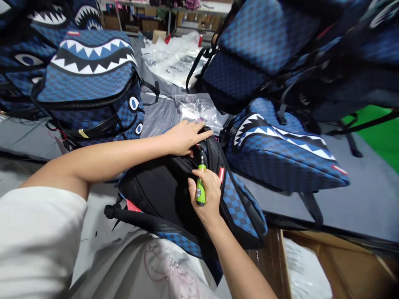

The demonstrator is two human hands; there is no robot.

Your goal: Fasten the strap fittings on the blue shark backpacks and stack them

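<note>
Your right hand point(208, 195) has a closed grip around a green lighter point(201, 187), nozzle pointing up at the top edge of the backpack point(174, 195) in front of you. Your left hand point(183, 137) is clamped down on that same top edge, fingers curled over it. The backpack lies back-side up on the grey surface point(368, 195), black panel, blue checker sides, with shark-mouth backpacks point(93, 79) piled around it.

No text can be read: the small red tag point(221, 174) on the backpack point(240, 207) is too blurred
</note>
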